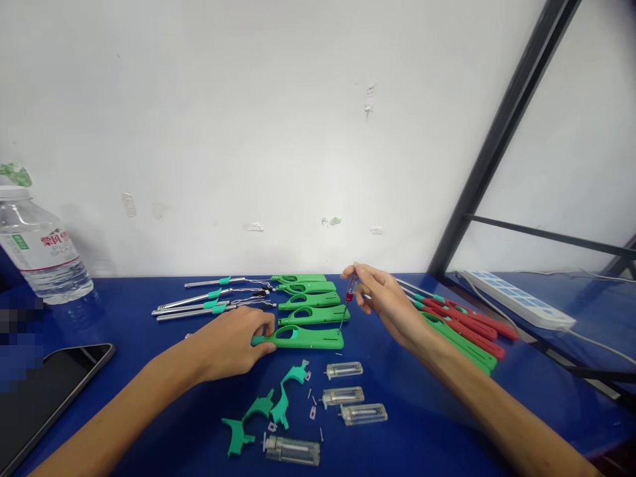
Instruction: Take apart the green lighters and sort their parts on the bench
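Note:
My left hand [241,341] is closed on the neck end of a green lighter [311,338] lying on the blue table. In my right hand [375,291] is a screwdriver [350,291] with a clear and red handle, its thin shaft slanting down to the right end of that lighter. Behind it lie several more green lighter handles [315,300] in a row. To their left rest metal lighter tubes [191,307] with teal collars and thin wires. Nearer me are clear fuel tanks [342,395], teal triggers [258,405] and small screws [321,434].
Finished-looking red lighters [472,324] and green ones [464,344] lie at right, by a white power strip [519,301] and a dark metal frame [489,146]. A water bottle [42,248] and a phone [54,397] are at left. A white wall [278,132] rises behind.

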{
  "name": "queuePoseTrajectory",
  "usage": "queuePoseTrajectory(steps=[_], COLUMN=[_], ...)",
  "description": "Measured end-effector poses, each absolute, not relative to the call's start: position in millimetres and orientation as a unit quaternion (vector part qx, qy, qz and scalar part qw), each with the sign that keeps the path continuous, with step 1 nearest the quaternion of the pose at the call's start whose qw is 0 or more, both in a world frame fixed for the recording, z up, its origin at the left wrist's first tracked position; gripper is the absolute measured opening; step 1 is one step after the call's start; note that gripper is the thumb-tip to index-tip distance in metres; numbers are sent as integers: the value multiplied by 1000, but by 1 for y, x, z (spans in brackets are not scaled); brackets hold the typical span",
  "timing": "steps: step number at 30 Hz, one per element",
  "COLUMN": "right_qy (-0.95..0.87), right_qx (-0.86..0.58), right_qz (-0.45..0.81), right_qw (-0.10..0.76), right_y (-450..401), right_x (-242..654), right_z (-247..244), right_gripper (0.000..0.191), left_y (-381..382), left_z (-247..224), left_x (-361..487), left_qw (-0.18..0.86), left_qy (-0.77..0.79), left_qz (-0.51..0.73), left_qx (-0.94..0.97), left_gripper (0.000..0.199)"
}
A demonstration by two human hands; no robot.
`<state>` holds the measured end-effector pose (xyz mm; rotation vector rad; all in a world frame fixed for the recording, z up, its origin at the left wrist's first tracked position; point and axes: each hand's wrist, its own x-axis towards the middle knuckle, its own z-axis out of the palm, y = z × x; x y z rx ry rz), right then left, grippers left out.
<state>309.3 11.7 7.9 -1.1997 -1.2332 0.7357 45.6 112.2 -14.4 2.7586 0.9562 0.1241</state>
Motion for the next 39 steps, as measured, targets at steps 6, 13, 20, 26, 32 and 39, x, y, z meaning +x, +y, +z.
queuePoseTrajectory(steps=[6, 13, 20, 26, 32, 39], right_qy=[-549, -557, -552, -550, -554, -556], right_qx=[-528, -534, -526, -527, -530, -517], right_qz=[303, 264, 288, 290, 272, 295], right_qw=[573, 579, 580, 580, 581, 579], right_y=[10, 12, 12, 12, 11, 11], right_x=[309, 310, 308, 307, 307, 307], right_z=[10, 7, 7, 8, 8, 9], right_gripper=[36, 37, 38, 38, 35, 36], left_y=[112, 113, 114, 115, 116, 114], left_z=[-15, -17, -19, -19, -20, -19], left_x=[44, 44, 45, 44, 44, 45], left_qw=[110, 112, 113, 112, 113, 110], left_qy=[320, 321, 321, 321, 320, 320], left_qz=[46, 49, 55, 50, 53, 55], left_qx=[940, 939, 939, 939, 939, 939], left_gripper=[20, 19, 16, 19, 18, 17])
